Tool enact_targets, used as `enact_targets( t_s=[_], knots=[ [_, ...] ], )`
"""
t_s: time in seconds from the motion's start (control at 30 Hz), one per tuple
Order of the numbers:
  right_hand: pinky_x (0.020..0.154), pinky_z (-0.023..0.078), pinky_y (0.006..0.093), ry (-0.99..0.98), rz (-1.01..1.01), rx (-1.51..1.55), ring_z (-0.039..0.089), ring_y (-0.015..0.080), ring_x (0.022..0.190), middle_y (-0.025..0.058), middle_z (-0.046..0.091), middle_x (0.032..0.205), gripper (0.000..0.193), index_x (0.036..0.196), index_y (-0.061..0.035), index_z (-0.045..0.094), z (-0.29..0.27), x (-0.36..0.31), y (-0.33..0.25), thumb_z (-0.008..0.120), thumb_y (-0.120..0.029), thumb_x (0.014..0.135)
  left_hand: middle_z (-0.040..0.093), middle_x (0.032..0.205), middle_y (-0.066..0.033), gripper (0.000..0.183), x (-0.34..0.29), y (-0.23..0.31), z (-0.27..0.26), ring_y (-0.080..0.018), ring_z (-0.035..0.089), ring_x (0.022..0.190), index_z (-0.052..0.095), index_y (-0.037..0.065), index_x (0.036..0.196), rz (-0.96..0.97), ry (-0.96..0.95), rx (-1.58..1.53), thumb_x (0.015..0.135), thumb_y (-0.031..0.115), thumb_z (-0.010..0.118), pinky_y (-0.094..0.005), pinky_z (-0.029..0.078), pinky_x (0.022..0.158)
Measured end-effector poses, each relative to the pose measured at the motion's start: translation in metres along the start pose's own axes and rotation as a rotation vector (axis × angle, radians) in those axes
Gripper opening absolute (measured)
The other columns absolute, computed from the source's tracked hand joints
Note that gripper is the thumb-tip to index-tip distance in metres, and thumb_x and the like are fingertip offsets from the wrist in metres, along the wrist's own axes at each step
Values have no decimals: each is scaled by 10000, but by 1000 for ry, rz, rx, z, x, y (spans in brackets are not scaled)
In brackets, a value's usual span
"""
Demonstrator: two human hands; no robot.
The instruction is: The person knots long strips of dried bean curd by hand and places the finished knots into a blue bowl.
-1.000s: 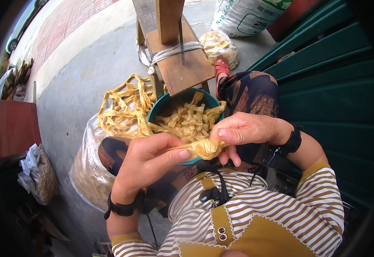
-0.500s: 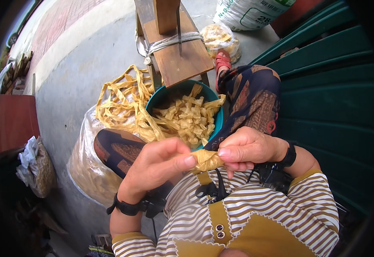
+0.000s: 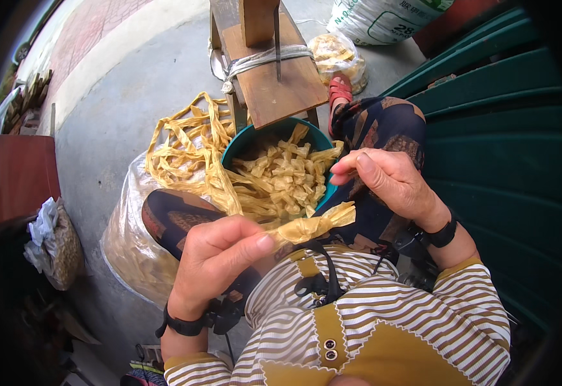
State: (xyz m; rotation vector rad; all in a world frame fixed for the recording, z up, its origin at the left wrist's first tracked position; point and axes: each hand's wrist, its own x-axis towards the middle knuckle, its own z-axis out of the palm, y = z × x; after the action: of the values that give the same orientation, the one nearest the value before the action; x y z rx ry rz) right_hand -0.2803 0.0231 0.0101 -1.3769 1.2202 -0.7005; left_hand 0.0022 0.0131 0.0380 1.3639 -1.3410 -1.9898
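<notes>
My left hand (image 3: 220, 251) pinches a translucent yellow strip (image 3: 310, 226) between thumb and fingers. The strip looks crumpled or folded, and its free end points right. Apart from it, up and to the right, my right hand (image 3: 387, 183) hangs with loosely curved fingers and nothing visible in them. Between my legs stands a teal basin (image 3: 231, 156) with many short, knotted-looking yellow pieces (image 3: 278, 168). Long yellow strips (image 3: 184, 148) spill over its left side onto a clear plastic bag (image 3: 130, 241).
A wooden stand (image 3: 281, 90), bound with a pale cloth strip, rises just beyond the basin. Behind it sit a bag of yellow pieces (image 3: 336, 56) and a white printed sack (image 3: 374, 22). Green slatted boards (image 3: 506, 116) line the right; another filled bag (image 3: 62, 251) is far left.
My right hand has let go of the yellow strip and moved up and away. The strip now stretches out from my left hand, which has shifted slightly down and left.
</notes>
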Motion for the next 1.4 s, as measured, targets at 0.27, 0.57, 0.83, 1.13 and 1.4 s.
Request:
enact_targets(
  t_s=[0.27,0.57,0.83,1.13,1.4],
  knots=[
    [661,487,340,-737,-166,-234,609,278,647,92,629,742,263,964,-33,620,17,26,-60,527,-278,944,596,648,-109,78,5,14,10,-228,592,552,654,26,805,626,-111,505,791,91,694,-294,452,507],
    [528,425,262,-840,234,163,528,119,566,33,543,682,294,913,-18,568,26,18,-34,448,-274,993,618,635,-92,96,-1,-1,1,-232,602,530,679,25,769,529,-29,425,769,112,720,-285,452,494],
    [522,432,186,-488,310,278,536,57,545,14,601,713,341,872,-32,581,-10,37,-37,470,-336,981,620,704,-4,136,36,13,-26,-56,542,621,652,-21,904,253,-16,125,846,100,673,-201,432,558],
    [549,472,181,-129,104,465,591,107,577,106,625,817,397,1068,19,519,-20,58,-24,402,-353,998,606,760,-7,209,66,21,-10,-47,526,613,629,-24,964,154,-23,-106,895,173,628,-197,432,549],
    [1011,374,377,107,-463,-289,640,261,955,98,654,1079,306,1016,-43,671,-36,78,-32,595,-314,896,618,735,-30,160,87,37,-21,-88,591,645,641,-15,946,319,-47,284,875,128,637,-237,473,575]
  ],
)
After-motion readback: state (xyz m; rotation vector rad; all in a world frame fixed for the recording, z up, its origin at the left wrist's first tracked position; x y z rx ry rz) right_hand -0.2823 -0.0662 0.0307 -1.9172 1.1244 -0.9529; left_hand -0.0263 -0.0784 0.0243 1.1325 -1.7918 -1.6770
